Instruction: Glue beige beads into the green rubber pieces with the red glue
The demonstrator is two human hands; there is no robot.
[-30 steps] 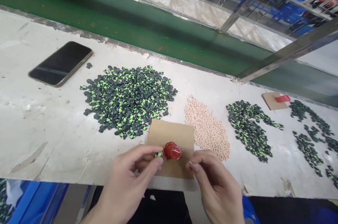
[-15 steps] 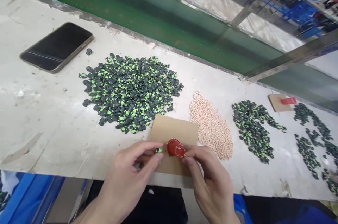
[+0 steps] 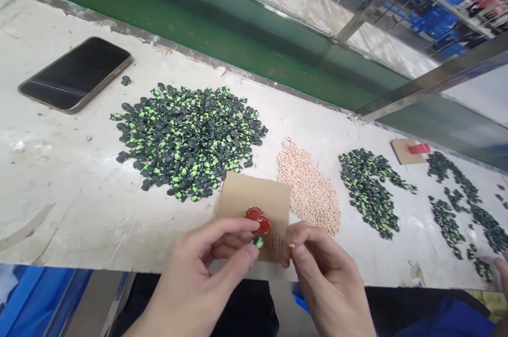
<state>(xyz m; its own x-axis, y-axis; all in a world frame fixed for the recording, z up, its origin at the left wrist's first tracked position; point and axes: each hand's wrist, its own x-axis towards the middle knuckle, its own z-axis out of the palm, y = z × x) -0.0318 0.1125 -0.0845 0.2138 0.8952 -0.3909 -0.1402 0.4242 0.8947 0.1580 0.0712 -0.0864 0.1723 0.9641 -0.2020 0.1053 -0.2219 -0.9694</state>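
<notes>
My left hand (image 3: 206, 273) pinches one small black-and-green part (image 3: 257, 242) between thumb and forefinger, just below a red cap of liquid (image 3: 259, 219) that sits on a brown cardboard square (image 3: 250, 200). My right hand (image 3: 325, 279) is close beside it, thumb and forefinger pinched on a tiny beige pellet (image 3: 292, 245). A large heap of black-and-green parts (image 3: 186, 138) lies behind the cardboard to the left. A heap of beige pellets (image 3: 309, 189) lies to its right.
A dark phone (image 3: 75, 73) lies face up at the far left of the white bench (image 3: 59, 194). More heaps of black-and-green parts (image 3: 369, 189) spread to the right, past them a second cardboard piece with a red cap (image 3: 408, 149). A green conveyor belt (image 3: 206, 35) runs behind the bench.
Both hands have drawn back from the red cap toward me. The left hand's part has dropped below the cap, and the right hand now pinches a pellet beside it.
</notes>
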